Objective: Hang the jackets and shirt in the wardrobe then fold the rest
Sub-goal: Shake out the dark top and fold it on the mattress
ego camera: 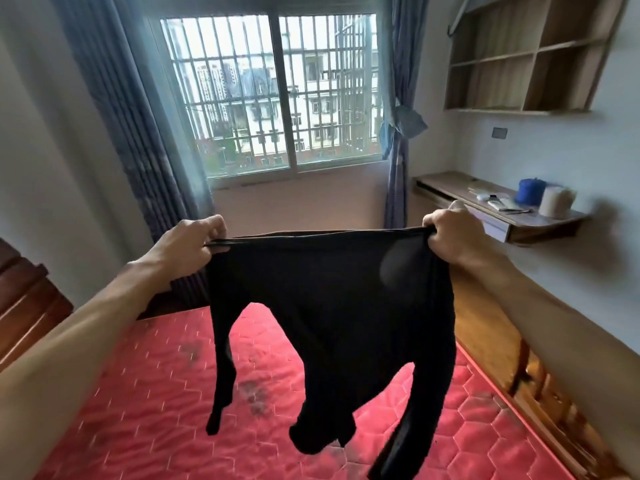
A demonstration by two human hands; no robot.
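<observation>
A black long-sleeved garment (pixel 329 299) hangs in the air above the red quilted mattress (pixel 145 403). My left hand (pixel 194 242) grips one end of its stretched top edge. My right hand (pixel 450 235) grips the other end. The edge is pulled taut between them at chest height. The sleeves dangle down, one on the left and one on the right, with a bunched part hanging low in the middle. No wardrobe or hanger is in view.
A barred window (pixel 277 95) with blue curtains faces me. A wall-mounted wooden desk (pixel 502 213) at the right carries a blue roll, a white roll and small items. Open wall shelves (pixel 530 53) hang above it. A wooden headboard (pixel 27 306) stands at left.
</observation>
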